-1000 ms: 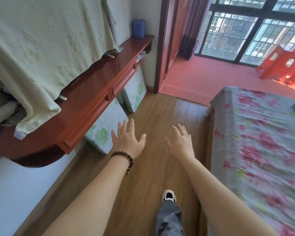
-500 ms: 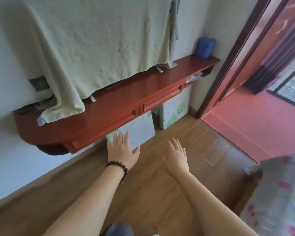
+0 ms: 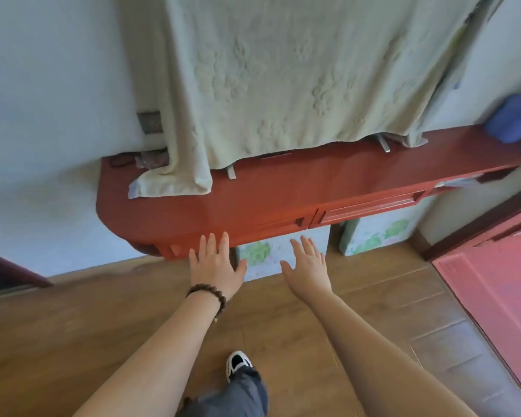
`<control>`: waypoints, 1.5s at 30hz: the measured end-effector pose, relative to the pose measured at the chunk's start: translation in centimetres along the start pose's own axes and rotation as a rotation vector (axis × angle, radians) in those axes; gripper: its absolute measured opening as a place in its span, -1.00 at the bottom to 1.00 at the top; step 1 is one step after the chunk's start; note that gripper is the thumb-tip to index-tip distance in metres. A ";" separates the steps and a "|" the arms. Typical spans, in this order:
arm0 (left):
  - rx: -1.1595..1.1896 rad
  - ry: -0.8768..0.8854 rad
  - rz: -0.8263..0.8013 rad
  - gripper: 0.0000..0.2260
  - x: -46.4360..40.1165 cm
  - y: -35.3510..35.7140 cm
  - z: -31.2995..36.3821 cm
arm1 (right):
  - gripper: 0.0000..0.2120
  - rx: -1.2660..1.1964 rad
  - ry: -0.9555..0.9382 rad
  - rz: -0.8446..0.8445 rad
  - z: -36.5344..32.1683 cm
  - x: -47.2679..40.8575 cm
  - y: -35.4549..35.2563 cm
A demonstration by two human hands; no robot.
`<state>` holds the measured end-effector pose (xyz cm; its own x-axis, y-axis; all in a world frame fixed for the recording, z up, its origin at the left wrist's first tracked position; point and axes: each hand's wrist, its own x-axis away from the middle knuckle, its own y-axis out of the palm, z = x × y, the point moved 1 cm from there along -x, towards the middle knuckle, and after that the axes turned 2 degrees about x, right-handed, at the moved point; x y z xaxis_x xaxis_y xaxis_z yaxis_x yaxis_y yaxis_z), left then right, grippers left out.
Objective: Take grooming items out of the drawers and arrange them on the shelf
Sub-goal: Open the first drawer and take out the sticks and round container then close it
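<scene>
Since half a second ago my view has swung square onto the red shelf [image 3: 283, 188]. Left hand [image 3: 215, 263], its grip flat open and empty, reaches the left drawer [image 3: 253, 228]; right hand [image 3: 309, 266] likewise, lower centre. Two drawers, both closed, so grooming items stay hidden inside.

Glossy red wooden shelf [image 3: 283, 188]; embossed pale cloth [image 3: 283, 70]

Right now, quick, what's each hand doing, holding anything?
Left hand: open, fingers spread, holding nothing, at the front edge of the red shelf.
Right hand: open, fingers spread, holding nothing.
</scene>
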<state>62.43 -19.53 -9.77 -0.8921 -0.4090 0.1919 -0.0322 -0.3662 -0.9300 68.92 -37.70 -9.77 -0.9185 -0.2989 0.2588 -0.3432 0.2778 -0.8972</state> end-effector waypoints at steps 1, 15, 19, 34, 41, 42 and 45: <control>0.005 -0.014 -0.001 -0.34 -0.8 0.0 0.0 | -0.44 0.012 -0.012 -0.002 0.1 -1.1 -0.3; 0.027 -0.226 -0.105 -0.40 -5.4 4.4 -1.4 | -0.45 -0.027 -0.018 -0.197 1.8 -10.4 3.1; 0.230 -0.400 -0.136 -0.40 -7.0 6.6 -3.2 | -0.49 -0.264 0.171 -0.259 3.2 -13.6 4.7; 0.293 -0.535 -0.117 -0.14 -10.3 13.2 -4.3 | -0.80 -1.687 0.863 -0.277 3.2 -21.2 11.2; 0.366 -0.490 -0.142 -0.13 -8.8 14.0 -4.7 | -0.85 -1.819 0.891 -0.279 4.4 -19.0 12.1; 0.376 -0.491 -0.144 -0.13 -8.2 14.2 -4.5 | -0.85 -1.819 0.895 -0.276 4.7 -18.5 12.3; 0.398 -0.499 -0.143 -0.14 -6.2 14.7 -4.0 | -0.86 -1.820 0.906 -0.268 5.6 -16.8 12.6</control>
<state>65.67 -19.03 -25.86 -0.5719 -0.6368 0.5171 0.1193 -0.6882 -0.7156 81.15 -34.34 -27.41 -0.4405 -0.1946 0.8764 0.3095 0.8834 0.3517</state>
